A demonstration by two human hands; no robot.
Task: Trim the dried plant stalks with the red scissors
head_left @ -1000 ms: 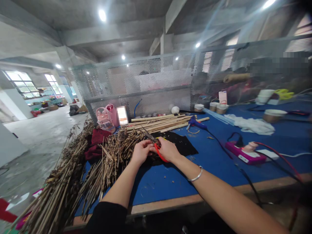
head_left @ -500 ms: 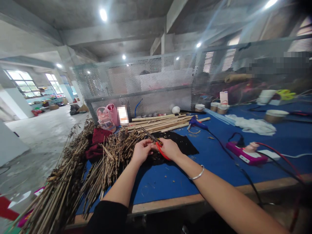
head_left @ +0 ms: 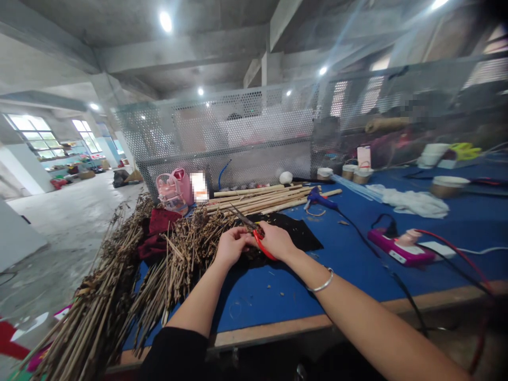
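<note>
My right hand (head_left: 275,241) is closed round red-handled scissors (head_left: 256,236), whose blades point up and left over a pile of dry brown twigs (head_left: 186,248). My left hand (head_left: 229,245) is closed just left of the scissors, pinching something small among the twigs that I cannot make out. Both hands rest over a black cloth (head_left: 296,233) on the blue table (head_left: 337,264). A silver bangle circles my right wrist.
Pale bamboo sticks (head_left: 270,198) lie behind the hands. A long heap of twigs (head_left: 99,312) spills over the table's left edge. A blue glue gun (head_left: 319,200), a magenta power strip (head_left: 397,248) with cables, white cloth (head_left: 413,202), small tubs and a pink bottle (head_left: 177,190) stand before a perforated metal screen.
Hands and scissors stay almost in place; only the view shifts slightly.
</note>
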